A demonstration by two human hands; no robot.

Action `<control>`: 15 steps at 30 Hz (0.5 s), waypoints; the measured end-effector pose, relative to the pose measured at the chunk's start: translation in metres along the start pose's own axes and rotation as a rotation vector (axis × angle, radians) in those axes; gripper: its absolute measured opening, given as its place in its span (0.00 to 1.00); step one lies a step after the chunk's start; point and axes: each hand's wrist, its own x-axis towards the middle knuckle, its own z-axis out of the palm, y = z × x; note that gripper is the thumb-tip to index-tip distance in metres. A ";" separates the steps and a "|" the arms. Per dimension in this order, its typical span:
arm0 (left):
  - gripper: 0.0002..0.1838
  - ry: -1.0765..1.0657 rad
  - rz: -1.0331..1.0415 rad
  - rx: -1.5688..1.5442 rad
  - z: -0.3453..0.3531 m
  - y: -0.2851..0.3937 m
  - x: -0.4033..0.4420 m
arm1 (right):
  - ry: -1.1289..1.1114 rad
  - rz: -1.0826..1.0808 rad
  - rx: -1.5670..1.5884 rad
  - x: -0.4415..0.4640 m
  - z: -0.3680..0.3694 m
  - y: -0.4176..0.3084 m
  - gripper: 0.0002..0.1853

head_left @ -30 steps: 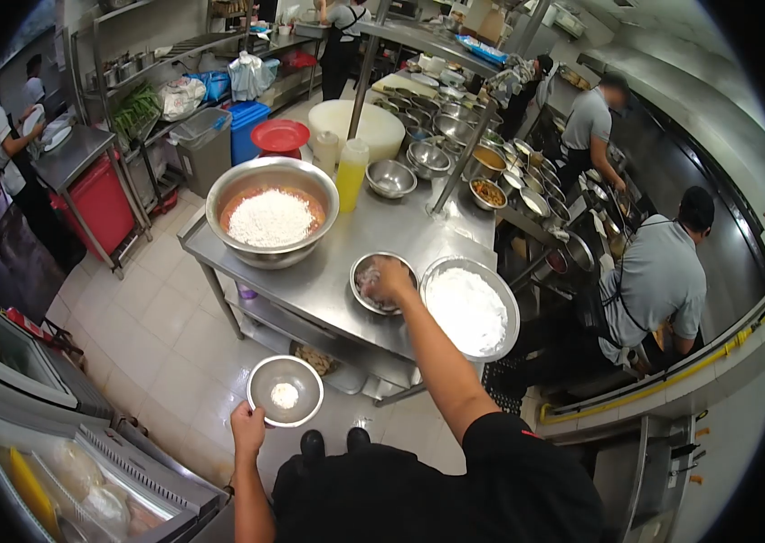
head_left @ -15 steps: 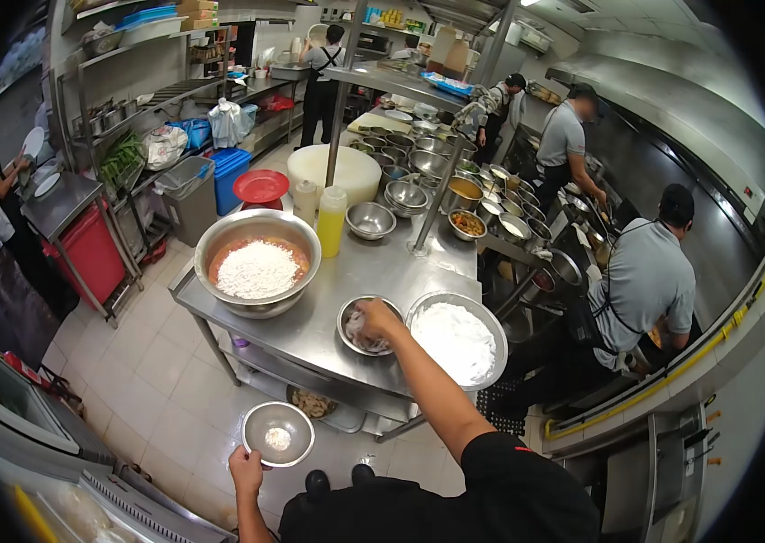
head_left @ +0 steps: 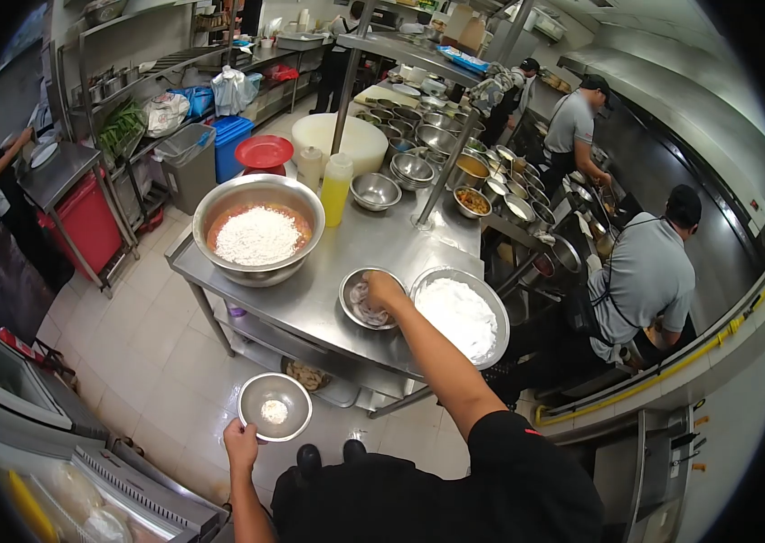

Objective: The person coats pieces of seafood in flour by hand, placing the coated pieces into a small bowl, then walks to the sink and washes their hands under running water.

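Note:
My left hand grips the rim of a steel mixing bowl over the floor, in front of the table. A small heap of pale powder lies at its bottom. My right hand reaches down into a smaller steel bowl on the table; its fingers are mostly hidden among whitish, wet-looking contents. Just right of it stands a wide bowl filled with white powder. To the left is a large steel bowl with white powder heaped on a reddish mixture.
Behind the bowls on the steel table stand a yellow squeeze bottle, empty steel bowls and a red plate. Food pans line the right. A co-worker bends at the stoves; other people work farther back.
The view has shifted slightly. My left hand still holds its bowl by the rim, and my right hand stays inside the small bowl, its fingers having moved a little.

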 end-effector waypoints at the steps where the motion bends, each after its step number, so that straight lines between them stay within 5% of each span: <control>1: 0.06 0.000 -0.001 0.000 -0.001 0.000 -0.001 | -0.057 0.034 0.043 -0.008 -0.014 -0.009 0.28; 5: 0.06 -0.005 0.004 0.017 -0.003 0.000 0.001 | 0.112 0.185 -0.026 -0.001 0.014 -0.007 0.30; 11: 0.06 0.006 -0.003 0.022 0.000 0.004 -0.002 | 0.181 0.145 0.021 0.014 0.026 0.014 0.15; 15: 0.05 0.017 -0.020 -0.018 0.001 0.004 -0.003 | -0.068 0.112 -0.005 0.008 -0.011 0.005 0.22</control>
